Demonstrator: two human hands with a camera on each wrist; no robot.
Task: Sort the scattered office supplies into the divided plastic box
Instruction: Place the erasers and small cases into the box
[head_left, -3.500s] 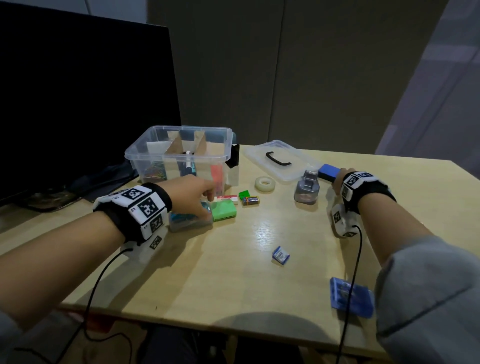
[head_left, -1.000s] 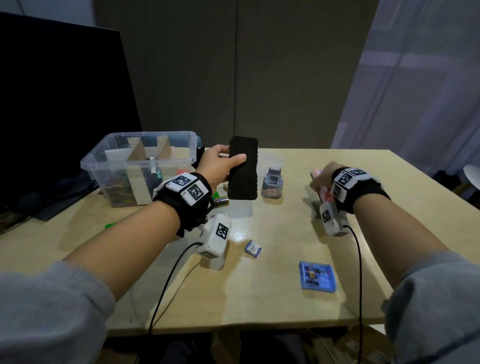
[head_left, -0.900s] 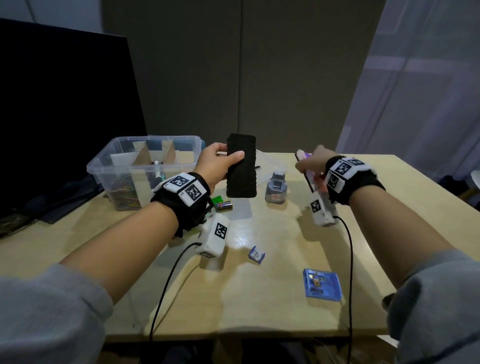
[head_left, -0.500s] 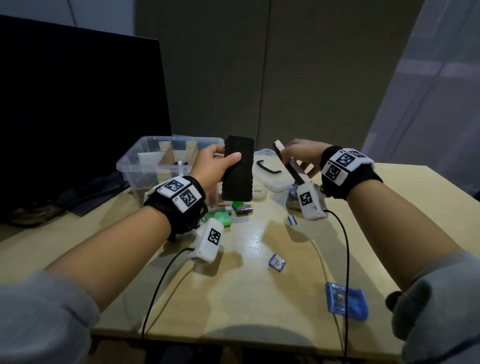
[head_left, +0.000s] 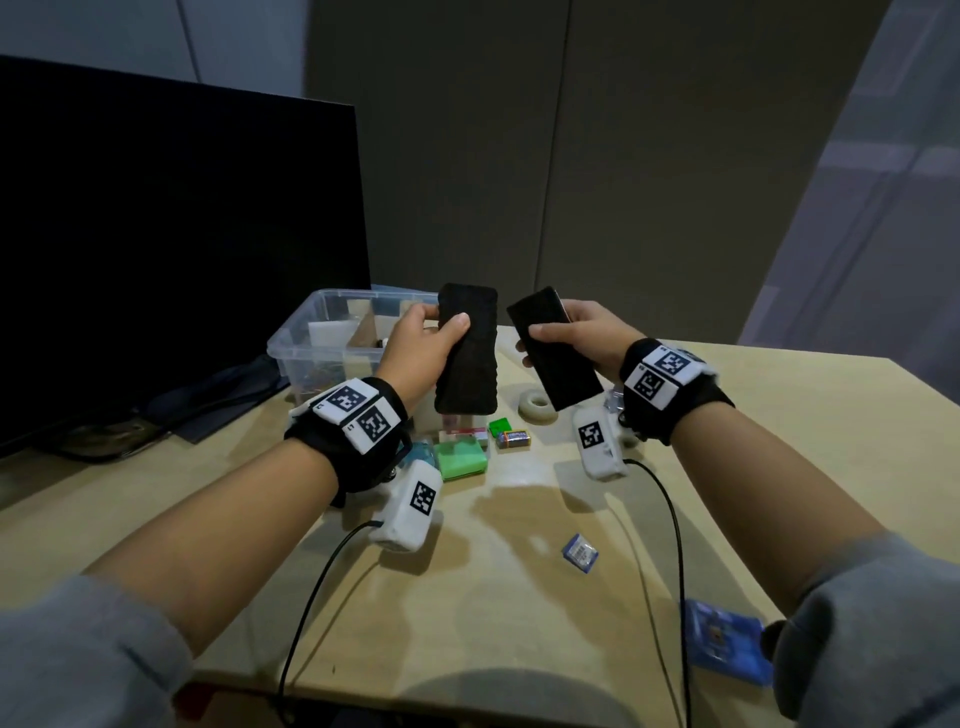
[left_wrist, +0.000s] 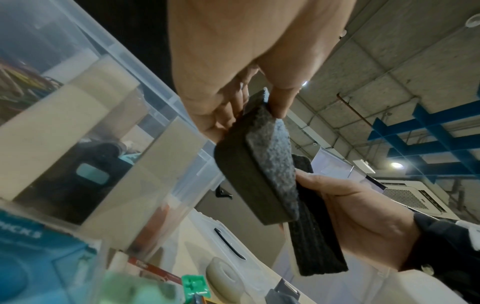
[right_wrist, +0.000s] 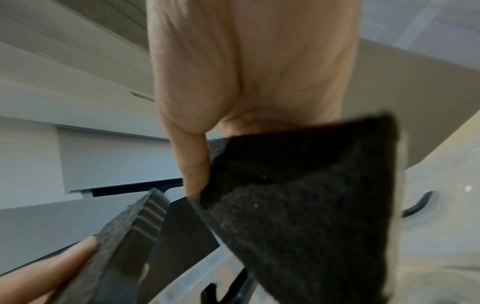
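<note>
Holding a dark felt-faced whiteboard eraser in each hand, the person has both raised above the pale wooden desk (head_left: 519, 597). The left hand (head_left: 415, 348) grips the thick black foam eraser (head_left: 467, 358) upright, thumb across its front face and fingers (left_wrist: 228, 107) curled behind its upper edge; the left wrist view shows its grey felt side facing away from the palm. The right hand (head_left: 582, 338) grips the thinner black eraser (head_left: 553, 358), tilted so its top leans toward the left hand, thumb pressed on the front and fingers (head_left: 540, 358) wrapped round the back. The two erasers sit close beside each other, apart in the head view.

Just beyond the left fingers stands the clear plastic box with cardboard dividers (head_left: 311, 338), coloured bits visible in its near compartment. Below the left fingers, on the desk, lie a green rectangular block (head_left: 460, 457), a small green cube (head_left: 500, 427) and a small battery-like item (head_left: 513, 439). Below the right fingers rests a roll of translucent tape (head_left: 537, 406). Nearer the person lie a small blue-and-white packet (head_left: 579, 552) and a flat blue plastic case (head_left: 724, 647), both well apart from either hand. Beyond the right fingers, the wrist view shows the clear box lid with a black handle (right_wrist: 420, 202) on the desk. A large dark monitor (head_left: 171, 249) stands left of the box.
</note>
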